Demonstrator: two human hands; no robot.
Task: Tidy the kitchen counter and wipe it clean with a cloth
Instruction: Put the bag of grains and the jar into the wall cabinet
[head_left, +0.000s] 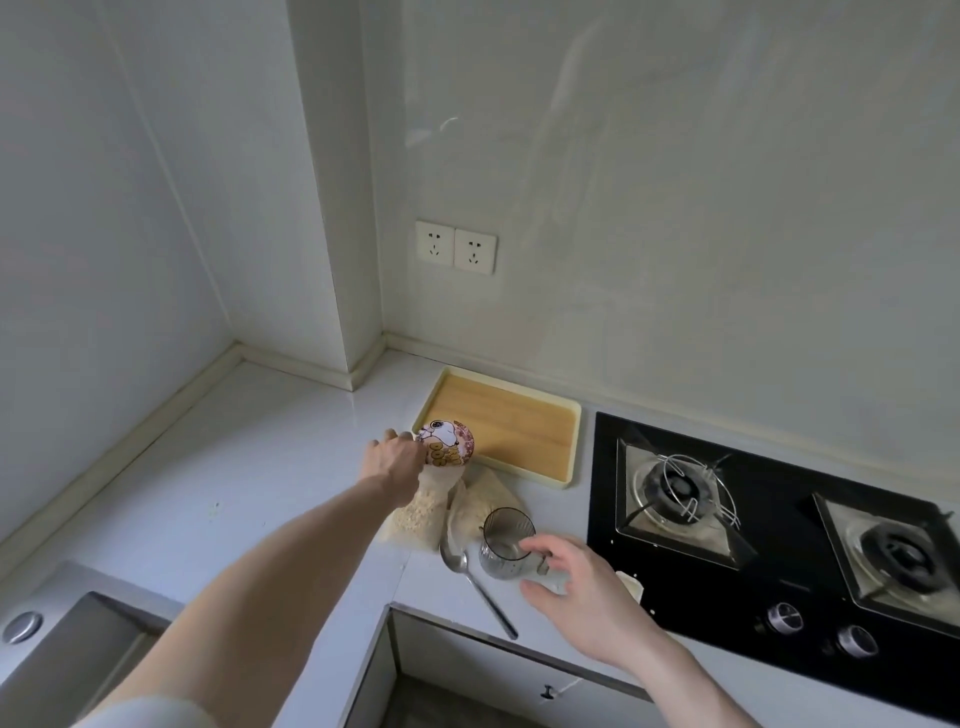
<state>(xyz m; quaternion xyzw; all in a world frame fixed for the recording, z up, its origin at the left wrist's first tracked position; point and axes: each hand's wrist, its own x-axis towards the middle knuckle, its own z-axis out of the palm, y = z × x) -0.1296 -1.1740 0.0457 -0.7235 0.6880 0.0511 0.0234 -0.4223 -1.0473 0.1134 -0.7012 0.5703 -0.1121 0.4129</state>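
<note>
The right hand (576, 587) reaches with spread, relaxed fingers around the glass measuring cup (506, 543), probably to lift it off the counter (260, 452). At its 9 o'clock lies a spoon (470, 582). Farther, the left hand (397, 460) grips a cartoon-printed cup (445, 443) over the beige cloth (421, 512), at the wooden tray's (519, 415) edge. The gas hob (779, 545) sits at 3 o'clock.
</note>
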